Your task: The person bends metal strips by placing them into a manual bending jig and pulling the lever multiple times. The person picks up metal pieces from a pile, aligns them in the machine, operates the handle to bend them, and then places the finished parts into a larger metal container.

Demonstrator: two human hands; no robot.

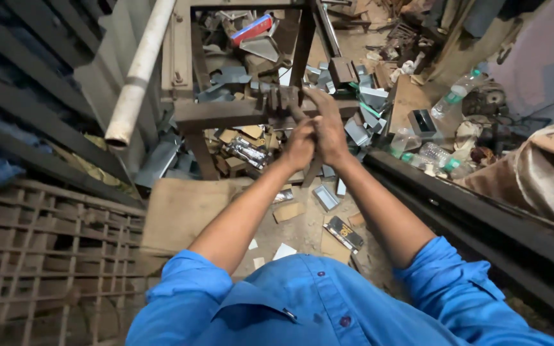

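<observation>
I look down past my blue shirt at both arms stretched forward. My left hand (pixel 299 144) and my right hand (pixel 327 128) are pressed together at the front rail of a rusty metal frame (pixel 226 115). The right hand's fingers reach over a dark metal clamp-like part (pixel 278 99) fixed on that rail. The left hand is curled tight against the right one. What lies between the palms is hidden.
A white pipe (pixel 137 70) leans at the left beside dark steel bars. A metal grille (pixel 46 250) lies at the lower left. Cardboard (pixel 184 211), metal offcuts and small boxes litter the floor. Plastic bottles (pixel 453 96) and a sack (pixel 540 173) are at the right.
</observation>
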